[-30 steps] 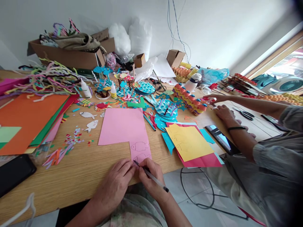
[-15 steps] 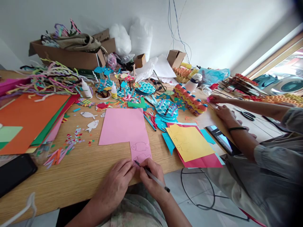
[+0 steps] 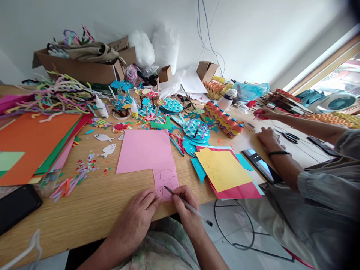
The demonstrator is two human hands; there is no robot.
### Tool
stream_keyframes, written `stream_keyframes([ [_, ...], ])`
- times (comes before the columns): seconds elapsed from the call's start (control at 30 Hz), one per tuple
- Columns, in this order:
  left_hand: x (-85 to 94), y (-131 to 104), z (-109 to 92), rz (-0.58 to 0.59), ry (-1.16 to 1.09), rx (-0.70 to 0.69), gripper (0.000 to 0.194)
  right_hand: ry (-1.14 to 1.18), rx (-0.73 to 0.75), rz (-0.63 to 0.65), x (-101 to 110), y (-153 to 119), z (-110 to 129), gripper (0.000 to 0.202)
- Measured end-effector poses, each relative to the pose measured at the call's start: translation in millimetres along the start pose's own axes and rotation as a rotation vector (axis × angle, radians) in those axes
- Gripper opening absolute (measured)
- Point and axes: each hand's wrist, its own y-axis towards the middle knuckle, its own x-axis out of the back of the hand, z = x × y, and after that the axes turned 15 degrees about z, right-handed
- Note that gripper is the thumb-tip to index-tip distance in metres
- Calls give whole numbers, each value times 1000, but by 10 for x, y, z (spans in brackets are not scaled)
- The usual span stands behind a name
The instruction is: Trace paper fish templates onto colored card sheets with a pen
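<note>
Head view, and it's all pen work at lower centre of the frame! Pink paper (image 3: 144, 150) lies flat on the table (image 3: 92, 221), mid-frame, its narrow strip reaching down toward the person. On that strip, one fish drawing (image 3: 165, 174) looks complete in outline, eye included. Below it sits a second fish (image 3: 161, 191), eye and head curve showing; I'd call it partly done, with no inner details visible on its body, though fingers hide some of it. The wide upper part of the sheet has no drawing that I can see.

And the hands! Right hand (image 3: 187, 206): fingers closed around a pen (image 3: 194, 210), its tip over the second fish's upper edge; whether it touches, I can't tell. Left hand (image 3: 137, 210): palm down, fingers stretched and together, tips at the strip's lower left corner, gripping nothing that I can see.
</note>
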Motion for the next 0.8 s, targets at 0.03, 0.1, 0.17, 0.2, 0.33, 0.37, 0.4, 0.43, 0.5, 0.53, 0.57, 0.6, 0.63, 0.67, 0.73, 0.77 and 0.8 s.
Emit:
stream_keyframes([
  [0.03,25,6,-1,-12,-59,1,48,26,-14,-35,21,2,5,12],
  [0.1,102,13,14,-59,-235,26,42,64,-39,-109,80,12,0,18],
  [0.17,210,2,53,-139,-477,102,32,73,-65,-144,162,28,-21,24],
  [0.2,270,-13,76,-184,-617,162,27,58,-81,-145,209,36,-34,27],
  [0.33,485,-123,113,-305,-1249,460,31,-110,-154,-126,375,73,-73,26],
  [0.37,517,-155,99,-324,-1390,521,38,-137,-152,-123,399,85,-80,24],
  [0.4,536,-183,80,-331,-1514,564,44,-152,-143,-124,413,100,-85,22],
  [0.43,540,-205,59,-330,-1616,588,49,-155,-132,-128,418,118,-90,22],
  [0.5,509,-224,24,-297,-1756,585,54,-141,-120,-143,401,160,-102,24],
  [0.53,477,-220,15,-270,-1800,570,55,-129,-120,-142,383,183,-107,24],
  [0.57,438,-206,14,-245,-1832,552,57,-117,-118,-137,361,206,-113,25],
  [0.6,396,-185,20,-227,-1855,536,59,-107,-113,-135,336,227,-117,25],
  [0.63,355,-158,29,-217,-1871,525,61,-100,-104,-139,310,246,-121,25],
  [0.67,320,-127,41,-211,-1882,520,65,-105,-94,-142,284,261,-122,24],
  [0.73,275,-61,60,-208,-1891,510,71,-141,-73,-138,238,279,-118,26],
  [0.77,269,-28,63,-197,-1898,503,73,-167,-64,-128,219,283,-112,27],
  [0.8,272,5,62,-176,-1908,497,74,-199,-58,-109,203,283,-104,29],
])
